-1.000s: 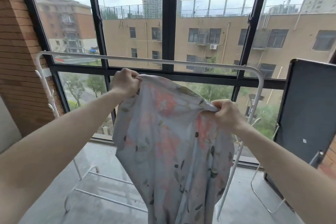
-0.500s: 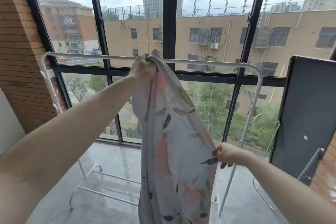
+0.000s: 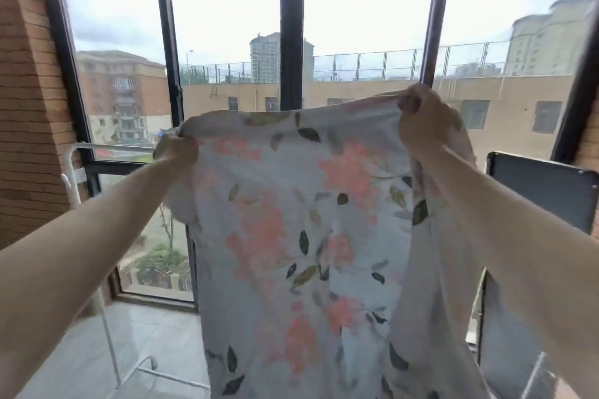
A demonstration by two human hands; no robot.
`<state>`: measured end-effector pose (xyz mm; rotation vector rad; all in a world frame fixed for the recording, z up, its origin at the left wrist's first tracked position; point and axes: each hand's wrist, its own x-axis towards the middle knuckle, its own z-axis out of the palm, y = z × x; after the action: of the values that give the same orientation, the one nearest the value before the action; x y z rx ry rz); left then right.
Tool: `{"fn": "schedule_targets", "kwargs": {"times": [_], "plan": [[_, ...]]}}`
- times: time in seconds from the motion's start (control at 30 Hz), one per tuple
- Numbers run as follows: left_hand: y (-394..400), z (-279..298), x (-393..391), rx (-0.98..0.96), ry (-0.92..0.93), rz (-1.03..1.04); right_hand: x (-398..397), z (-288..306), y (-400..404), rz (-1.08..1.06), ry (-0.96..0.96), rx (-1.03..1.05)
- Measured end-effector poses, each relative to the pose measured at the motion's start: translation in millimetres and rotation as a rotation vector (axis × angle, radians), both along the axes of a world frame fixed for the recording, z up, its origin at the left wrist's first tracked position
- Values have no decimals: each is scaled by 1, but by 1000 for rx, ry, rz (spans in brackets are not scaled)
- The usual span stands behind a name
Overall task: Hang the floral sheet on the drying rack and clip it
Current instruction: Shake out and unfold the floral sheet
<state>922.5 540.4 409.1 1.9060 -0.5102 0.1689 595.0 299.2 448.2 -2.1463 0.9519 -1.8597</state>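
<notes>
the floral sheet [image 3: 301, 236] is spread across the middle of the frame, held up by its top edge in front of the window and hanging down out of view at the bottom. the left hand [image 3: 176, 151], left of centre, has its fingers curled tight round one bunched end of that edge. the right hand [image 3: 421, 120], higher up at centre right, pinches the other end with the cloth gathered in its fist. the sheet is not on the drying rack [image 3: 97, 147] yet; only the rack's white top bar and left upright show, at the left edge behind the left forearm, and the rest is hidden by the cloth.

what worries me: the sheet blocks the person's own view of the bar, so i'd judge the throw-over could miss or land lopsided. the right side hangs in a loose fold, and if that goes over doubled it will likely dry badly and slide off towards the heavier side. i can't see any clips from here.

the floor [image 3: 155, 334] at lower left is grey, glossy tile; a dragging hem would pick up whatever is on it. tall black-framed windows [image 3: 291, 42] fill the top, a brick wall [image 3: 26, 107] runs down the left, and a dark panel [image 3: 544, 191] stands at the right edge.
</notes>
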Motion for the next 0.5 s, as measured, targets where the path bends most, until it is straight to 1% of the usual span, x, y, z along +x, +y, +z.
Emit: {"fn": "schedule_targets", "kwargs": {"times": [0.03,0.07,0.13,0.17,0.2,0.23,0.3,0.37,0.43,0.5], "plan": [[3,12,1,-29,-6,21,2,-3,-13,6,-67,-2],[5,21,-1,-45,-15,28,3,-5,-16,39,-186,-18],[5,42,-16,-66,-67,39,4,11,-15,55,-444,-68],[2,50,-23,-52,-104,58,5,20,-13,54,-537,-83],[0,58,-34,-33,-142,75,3,23,-11,63,-569,-95],[1,64,-47,-6,-171,88,2,20,-10,59,-545,-101],[-3,74,-59,28,-233,114,-8,5,-8,32,-417,-101],[-6,76,-64,-1,-281,148,-22,-13,-18,-7,-296,-81],[-13,69,-59,-55,-289,42,-32,-32,-29,-63,-216,-32],[-17,60,-60,-90,-292,-60,-36,-53,-37,-80,-196,17]]}}
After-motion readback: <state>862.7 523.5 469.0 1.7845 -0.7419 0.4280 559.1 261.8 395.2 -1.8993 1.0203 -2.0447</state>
